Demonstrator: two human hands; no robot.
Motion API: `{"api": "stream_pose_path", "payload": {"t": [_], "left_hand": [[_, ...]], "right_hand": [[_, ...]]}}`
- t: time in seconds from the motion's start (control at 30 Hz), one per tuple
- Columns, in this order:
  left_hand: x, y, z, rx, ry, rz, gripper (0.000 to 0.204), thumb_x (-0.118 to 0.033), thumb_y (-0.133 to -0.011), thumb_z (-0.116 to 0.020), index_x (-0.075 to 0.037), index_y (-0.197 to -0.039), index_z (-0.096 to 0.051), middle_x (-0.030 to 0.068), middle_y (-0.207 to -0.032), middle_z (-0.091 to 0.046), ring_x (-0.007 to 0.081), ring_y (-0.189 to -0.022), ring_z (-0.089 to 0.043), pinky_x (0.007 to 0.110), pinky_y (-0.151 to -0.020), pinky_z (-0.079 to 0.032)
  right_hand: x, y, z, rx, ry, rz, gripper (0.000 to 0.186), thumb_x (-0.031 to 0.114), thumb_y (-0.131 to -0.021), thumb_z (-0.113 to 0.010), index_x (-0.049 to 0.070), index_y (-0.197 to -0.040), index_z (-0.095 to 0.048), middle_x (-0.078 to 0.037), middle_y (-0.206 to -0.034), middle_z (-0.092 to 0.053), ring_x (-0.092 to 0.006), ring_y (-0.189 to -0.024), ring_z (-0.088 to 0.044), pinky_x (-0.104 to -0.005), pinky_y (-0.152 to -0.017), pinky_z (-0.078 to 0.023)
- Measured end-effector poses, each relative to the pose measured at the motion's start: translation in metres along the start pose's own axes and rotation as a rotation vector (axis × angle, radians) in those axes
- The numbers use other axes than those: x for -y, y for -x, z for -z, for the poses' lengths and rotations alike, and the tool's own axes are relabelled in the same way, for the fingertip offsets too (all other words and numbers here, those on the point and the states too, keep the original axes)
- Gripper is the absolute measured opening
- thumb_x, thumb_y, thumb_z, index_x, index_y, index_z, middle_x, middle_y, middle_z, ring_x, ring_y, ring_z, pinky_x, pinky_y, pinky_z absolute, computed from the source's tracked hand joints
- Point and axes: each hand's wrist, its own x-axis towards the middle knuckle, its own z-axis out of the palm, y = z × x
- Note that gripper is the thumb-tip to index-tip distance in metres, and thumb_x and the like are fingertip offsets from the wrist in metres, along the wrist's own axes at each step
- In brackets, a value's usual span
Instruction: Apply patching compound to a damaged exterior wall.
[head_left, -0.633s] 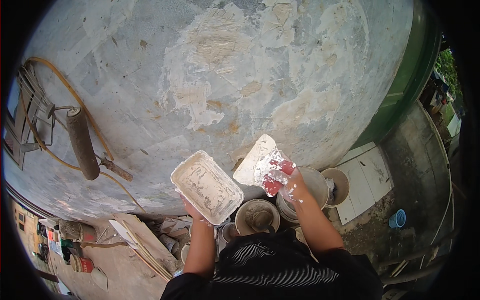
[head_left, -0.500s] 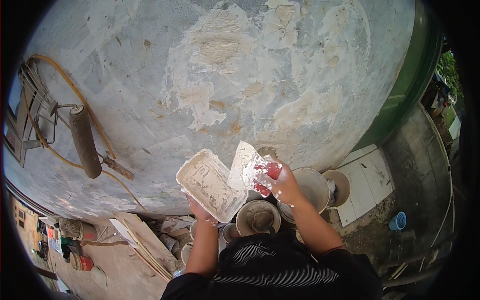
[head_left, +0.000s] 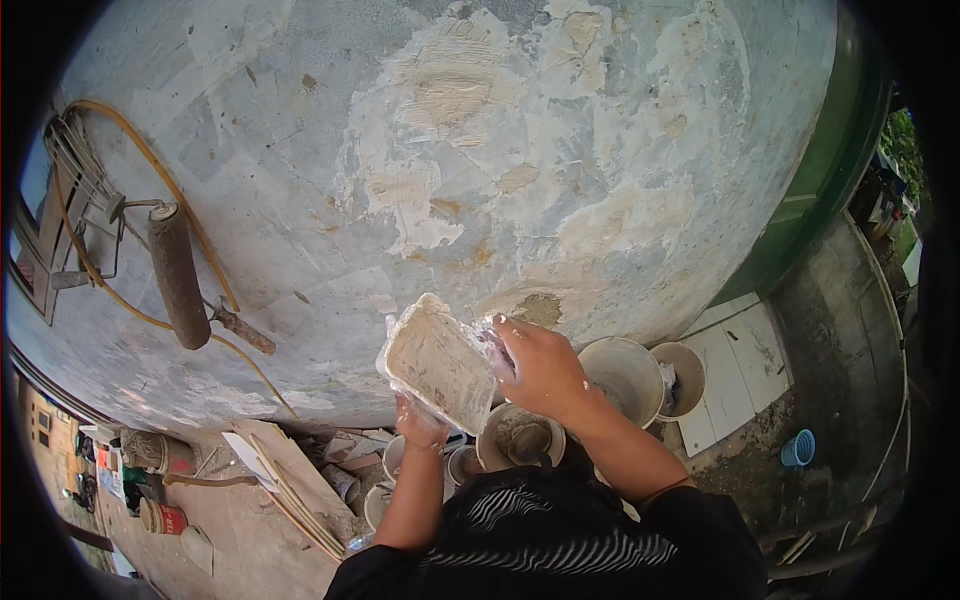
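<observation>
My left hand holds a plaster-smeared rectangular tub from below, tilted in front of the wall. My right hand, flecked with white paste, is closed at the tub's right rim, back upward, round the scraper seen in the earlier frames; that tool is now mostly hidden by the hand and tub. Beyond them is a grey wall with rough patches of pale filler.
A roller hangs on the left near a window grille and yellow hose. Buckets stand along the wall foot, boards lie lower left, a green door and small blue basket are at right.
My right hand has turned over and moved left against the tub, so the scraper's blade and red handle no longer show. The tub has shifted right and tilted.
</observation>
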Motion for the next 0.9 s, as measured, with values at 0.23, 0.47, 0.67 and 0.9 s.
{"api": "stream_pose_path", "payload": {"t": [0.23,0.47,0.67,0.9], "left_hand": [[0.005,0.001,-0.017,-0.062,0.0,0.001,0.069,-0.053,-0.093,-0.039,-0.01,-0.145,-0.027,0.012,-0.145,-0.037,0.0342,-0.13,-0.039,0.049,-0.106,-0.034],[0.004,-0.005,-0.016,-0.025,0.036,0.003,0.067,-0.052,-0.093,-0.038,-0.01,-0.145,-0.028,0.0122,-0.144,-0.038,0.0333,-0.129,-0.041,0.049,-0.106,-0.035],[0.005,-0.004,-0.02,-0.031,-0.026,0.028,0.067,-0.052,-0.094,-0.037,-0.01,-0.145,-0.027,0.0124,-0.143,-0.038,0.0328,-0.129,-0.041,0.048,-0.106,-0.035],[0.0,-0.01,-0.019,-0.029,0.037,-0.031,0.067,-0.05,-0.093,-0.038,-0.01,-0.145,-0.027,0.0119,-0.144,-0.037,0.033,-0.13,-0.04,0.048,-0.107,-0.034]], "right_hand": [[-0.001,0.005,-0.019,-0.141,0.003,-0.01,0.026,0.007,-0.081,-0.06,-0.005,-0.104,-0.056,-0.022,-0.085,-0.062,-0.0391,-0.076,-0.062,-0.0434,-0.065,-0.05],[-0.02,0.002,-0.025,-0.171,-0.037,-0.03,0.031,0.012,-0.085,-0.062,-0.009,-0.106,-0.056,-0.025,-0.087,-0.063,-0.0408,-0.078,-0.062,-0.044,-0.067,-0.05],[-0.015,-0.002,-0.03,-0.183,-0.029,-0.017,0.031,0.012,-0.084,-0.062,-0.009,-0.106,-0.056,-0.024,-0.087,-0.063,-0.04,-0.078,-0.063,-0.0422,-0.068,-0.051],[-0.003,0.001,-0.016,-0.184,-0.111,-0.004,0.029,0.008,-0.081,-0.062,-0.01,-0.104,-0.057,-0.024,-0.087,-0.062,-0.0404,-0.076,-0.063,-0.0415,-0.065,-0.051]]}}
